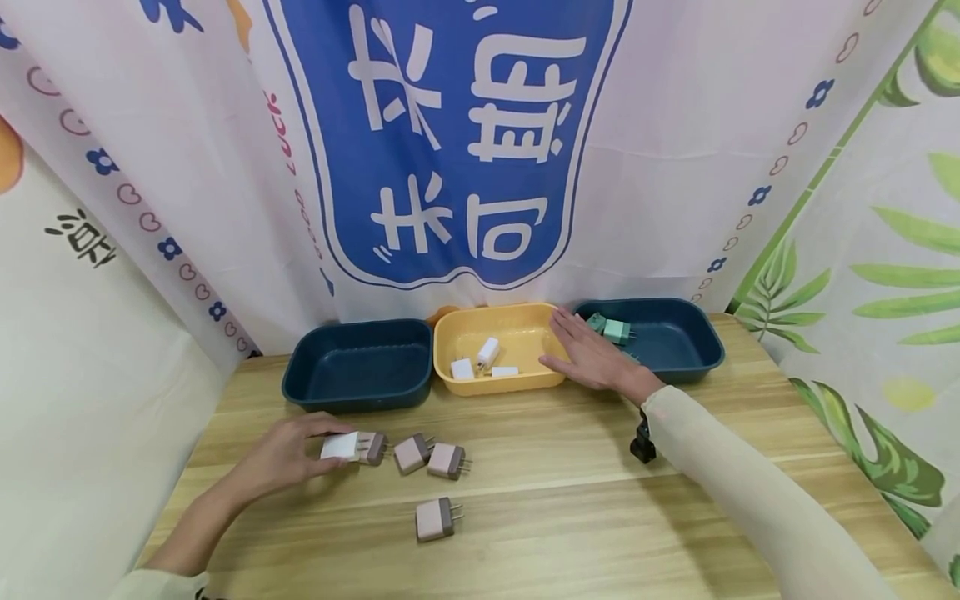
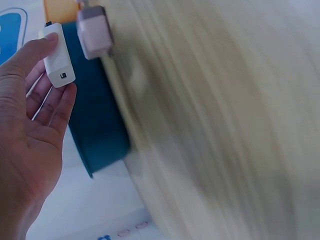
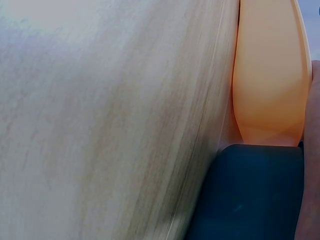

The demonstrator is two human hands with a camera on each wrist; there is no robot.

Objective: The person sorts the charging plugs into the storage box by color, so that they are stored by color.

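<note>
My left hand (image 1: 285, 454) pinches a white charger plug (image 1: 341, 447) between thumb and fingers over the left part of the table. In the left wrist view the port end of this white charger (image 2: 62, 70) faces the camera. Just beyond it, a pink and grey charger (image 1: 372, 448) overlaps its prongs in the head view. My right hand (image 1: 592, 354), fingers extended, is over the adjoining ends of the yellow bin (image 1: 536, 385) and the right dark blue bin (image 1: 701, 333). Only a sliver of that hand (image 3: 311, 160) shows in the right wrist view.
More pink and grey chargers (image 1: 435, 519) lie mid-table. White chargers (image 1: 488, 352) sit in the yellow bin; green chargers (image 1: 617, 332) are in the right blue bin, partly behind my hand. A left dark blue bin (image 1: 356, 396) completes the row along the printed curtain (image 1: 637, 208).
</note>
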